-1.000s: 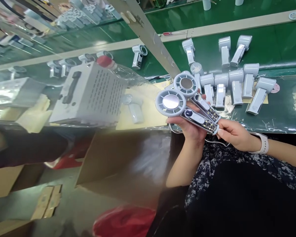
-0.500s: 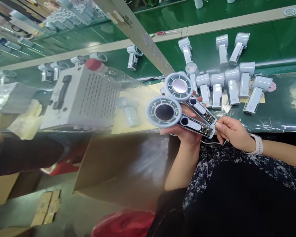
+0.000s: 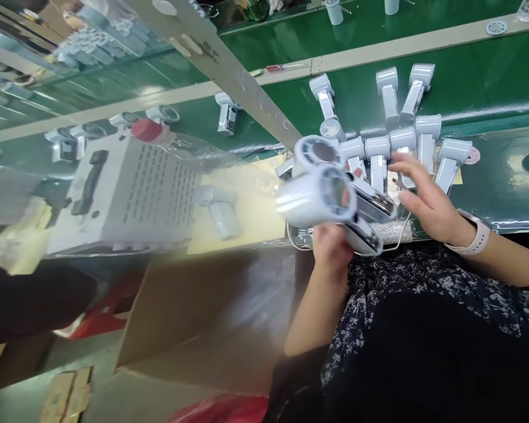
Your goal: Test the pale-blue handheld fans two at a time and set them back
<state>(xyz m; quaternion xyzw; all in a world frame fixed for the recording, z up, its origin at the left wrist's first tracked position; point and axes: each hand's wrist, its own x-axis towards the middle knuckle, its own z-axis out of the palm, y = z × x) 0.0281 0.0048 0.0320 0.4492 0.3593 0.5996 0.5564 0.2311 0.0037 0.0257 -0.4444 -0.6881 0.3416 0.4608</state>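
My left hand [image 3: 330,247] is closed around two pale blue handheld fans. The nearer fan [image 3: 311,197] is blurred and turned so that the side of its round head shows; the farther fan [image 3: 320,154] lies partly behind it. Parts of both handles look dark and uncovered, pointing right. To the right, my right hand [image 3: 432,205] is apart from the fans, index finger and thumb around a small plug end of a white cable [image 3: 406,226]. The cable loops down beneath the held fans. Several more handheld fans [image 3: 377,150] lie on the bench just beyond my hands.
A vented grey metal box [image 3: 145,194] with a black handle stands at left. Beside it, a pale fan [image 3: 220,211] rests on yellow paper [image 3: 260,211]. A slanted metal post [image 3: 247,88] crosses the view. Below the bench edge is an open cardboard box [image 3: 180,329].
My left hand has turned the two fans, so the nearer head now faces right. My right hand has moved up and away from the handle ends with the cable.
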